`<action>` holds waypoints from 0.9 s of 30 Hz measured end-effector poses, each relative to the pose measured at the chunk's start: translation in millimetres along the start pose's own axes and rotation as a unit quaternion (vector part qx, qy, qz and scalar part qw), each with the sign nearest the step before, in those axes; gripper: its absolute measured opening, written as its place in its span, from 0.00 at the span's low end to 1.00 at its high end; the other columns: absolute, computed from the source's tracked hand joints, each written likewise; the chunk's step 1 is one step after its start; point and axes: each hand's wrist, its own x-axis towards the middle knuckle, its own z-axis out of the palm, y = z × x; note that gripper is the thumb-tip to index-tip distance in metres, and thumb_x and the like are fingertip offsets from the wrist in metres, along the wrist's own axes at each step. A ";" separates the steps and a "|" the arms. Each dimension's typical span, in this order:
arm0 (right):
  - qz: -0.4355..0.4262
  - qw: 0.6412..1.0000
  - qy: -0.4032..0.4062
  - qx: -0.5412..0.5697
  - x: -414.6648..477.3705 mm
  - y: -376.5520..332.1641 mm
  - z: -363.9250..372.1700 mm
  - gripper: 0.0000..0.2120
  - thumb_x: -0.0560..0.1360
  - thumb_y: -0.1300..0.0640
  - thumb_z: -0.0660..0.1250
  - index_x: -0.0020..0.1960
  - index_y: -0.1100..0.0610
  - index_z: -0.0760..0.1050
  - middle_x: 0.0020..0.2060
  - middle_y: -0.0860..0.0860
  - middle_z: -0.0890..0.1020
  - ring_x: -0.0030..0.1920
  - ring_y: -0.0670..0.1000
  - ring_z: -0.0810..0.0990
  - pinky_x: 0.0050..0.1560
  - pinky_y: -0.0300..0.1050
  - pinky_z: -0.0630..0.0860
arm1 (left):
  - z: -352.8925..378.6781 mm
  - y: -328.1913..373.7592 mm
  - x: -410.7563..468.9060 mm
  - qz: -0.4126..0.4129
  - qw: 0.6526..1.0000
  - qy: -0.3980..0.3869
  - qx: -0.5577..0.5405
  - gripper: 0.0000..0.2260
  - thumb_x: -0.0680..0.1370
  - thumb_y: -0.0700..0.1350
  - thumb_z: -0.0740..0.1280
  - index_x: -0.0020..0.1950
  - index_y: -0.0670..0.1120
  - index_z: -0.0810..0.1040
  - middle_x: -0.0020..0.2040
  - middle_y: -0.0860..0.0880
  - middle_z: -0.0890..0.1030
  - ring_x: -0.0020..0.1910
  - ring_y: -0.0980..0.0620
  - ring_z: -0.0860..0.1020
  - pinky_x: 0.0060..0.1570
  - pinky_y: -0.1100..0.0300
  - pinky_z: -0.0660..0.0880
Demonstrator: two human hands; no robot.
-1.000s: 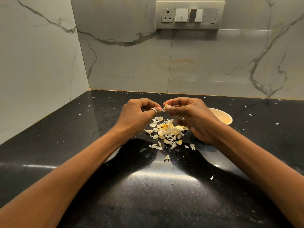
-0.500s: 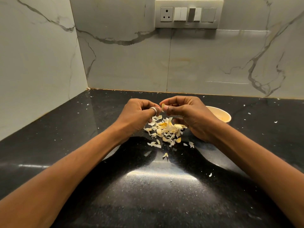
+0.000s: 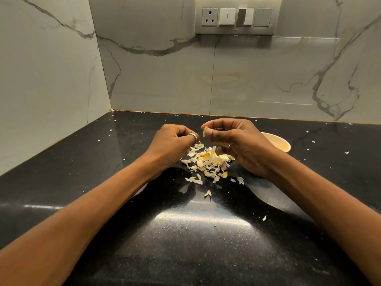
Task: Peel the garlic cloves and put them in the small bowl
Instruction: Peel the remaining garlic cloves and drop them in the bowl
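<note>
My right hand (image 3: 237, 143) pinches a pale garlic clove (image 3: 205, 133) between thumb and forefinger, held above the pile of garlic skins (image 3: 208, 162) on the black counter. My left hand (image 3: 173, 143), with a ring on one finger, hangs a short gap to the left of the clove with its fingers curled down over the pile; what its fingertips hold is hidden. The small cream bowl (image 3: 280, 142) stands behind my right wrist, partly covered by it, and its inside cannot be seen.
The black stone counter (image 3: 185, 234) meets marble walls at the back and left, forming a corner. Small skin flecks (image 3: 264, 218) lie scattered around. A socket and switch panel (image 3: 237, 16) is on the back wall.
My hands have drawn slightly apart: the left hand has dropped away from the clove toward the pile, while the right hand keeps pinching the clove.
</note>
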 end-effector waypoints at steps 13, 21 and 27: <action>-0.083 0.977 0.063 -0.183 2.7 -22.5 -31.7 0.04 0.78 0.64 0.68 0.52 0.60 0.81 0.44 0.54 0.84 0.39 0.45 0.82 0.36 0.35 0.77 | -1.1 -5.0 -0.6 0.057 0.997 0.026 0.053 0.09 0.76 0.37 0.69 0.43 0.50 0.84 0.40 0.51 0.85 0.34 0.60 0.80 0.41 0.61 0.80; -0.070 0.835 0.138 -0.527 -1.2 -43.3 -79.1 0.08 0.77 0.60 0.69 0.52 0.54 0.85 0.46 0.52 0.85 0.45 0.50 0.82 0.46 0.40 0.76 | 3.4 -6.7 0.4 0.069 0.994 0.016 0.084 0.04 0.75 0.42 0.75 0.48 0.51 0.86 0.41 0.57 0.85 0.40 0.64 0.82 0.45 0.68 0.79; 0.053 0.798 0.052 -0.597 -5.2 -40.6 -82.3 0.09 0.76 0.59 0.69 0.50 0.47 0.85 0.48 0.51 0.82 0.50 0.53 0.79 0.46 0.45 0.74 | 2.0 -2.1 -3.2 0.064 0.992 0.007 0.106 0.12 0.77 0.35 0.67 0.44 0.51 0.86 0.38 0.53 0.85 0.41 0.48 0.83 0.48 0.50 0.83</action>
